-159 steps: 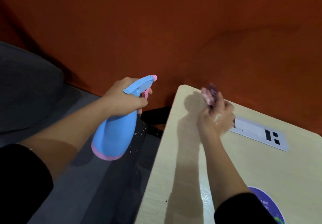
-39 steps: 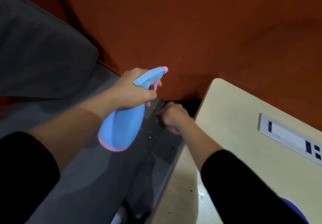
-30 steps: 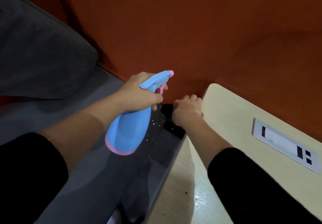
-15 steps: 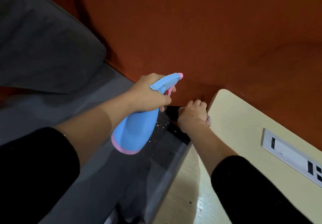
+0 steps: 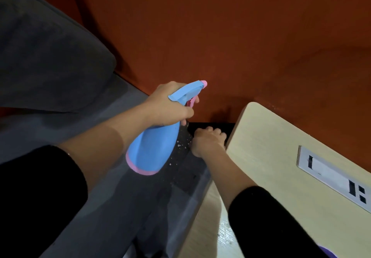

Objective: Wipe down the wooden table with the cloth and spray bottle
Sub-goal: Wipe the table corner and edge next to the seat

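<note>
**Edge wipe at the worktop's far-left corner, spray bottle held off to the side**

Left hand (image 5: pixel 168 105) has a full closed grip round the neck of the blue spray bottle (image 5: pixel 154 147), finger at the pink trigger, bottle hanging over the grey seat (image 5: pixel 100 177) at about 9 o'clock from the worktop (image 5: pixel 281 167); nozzle aims toward the orange wall (image 5: pixel 241 36). Right hand (image 5: pixel 208 141) is curled into a fist against the worktop's left edge near its 11 o'clock corner. Cloth not visible, presumably balled inside the fist, cannot confirm.

Progress, as judged: a wet sheen shows on the worktop near the 6 o'clock side by the right sleeve (image 5: pixel 271 227), so some spraying and wiping of the top looks done. Edge and corner are in hand now. The stretch round the socket plate (image 5: pixel 331 177) at 3 o'clock looks dry and matte, probably left to do. White specks lie on the dark ledge (image 5: pixel 184 157) between bottle and hand.
</note>
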Available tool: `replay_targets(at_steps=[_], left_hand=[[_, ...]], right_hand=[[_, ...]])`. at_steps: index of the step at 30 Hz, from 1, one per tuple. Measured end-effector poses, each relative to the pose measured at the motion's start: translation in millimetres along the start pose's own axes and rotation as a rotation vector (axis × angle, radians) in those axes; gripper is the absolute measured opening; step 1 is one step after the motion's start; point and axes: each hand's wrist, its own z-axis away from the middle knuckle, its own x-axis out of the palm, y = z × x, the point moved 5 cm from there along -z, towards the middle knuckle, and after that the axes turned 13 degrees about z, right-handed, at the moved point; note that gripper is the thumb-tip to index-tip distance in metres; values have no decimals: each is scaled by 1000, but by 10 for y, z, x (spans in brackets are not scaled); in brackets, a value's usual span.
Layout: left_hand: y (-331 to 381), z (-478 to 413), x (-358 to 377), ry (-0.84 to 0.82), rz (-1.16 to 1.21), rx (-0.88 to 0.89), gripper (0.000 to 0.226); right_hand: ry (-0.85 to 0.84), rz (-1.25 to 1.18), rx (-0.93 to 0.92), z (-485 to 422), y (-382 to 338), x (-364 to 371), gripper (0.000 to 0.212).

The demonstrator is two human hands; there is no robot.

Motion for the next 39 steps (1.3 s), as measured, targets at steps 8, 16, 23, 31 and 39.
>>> replay_targets(at_steps=[8,16,23,31,39], left_hand=[[-9,11,-102,10,-24,12,24],[43,-30,55,-21,-11,8,25],[38,-113,-14,-11,-11,25,24],[-64,-134,65,-52,10,9,23],[-95,-176,98,-71,-4,8,21]], right_hand=[[185,-695,-12,23,296,-325,44],[122,-772,-84,39,122,-314,33],[332,263,-585,221,608,-728,22],[482,203,-126,-432,1289,-864,47],[150,439,-572,187,578,-652,16]])
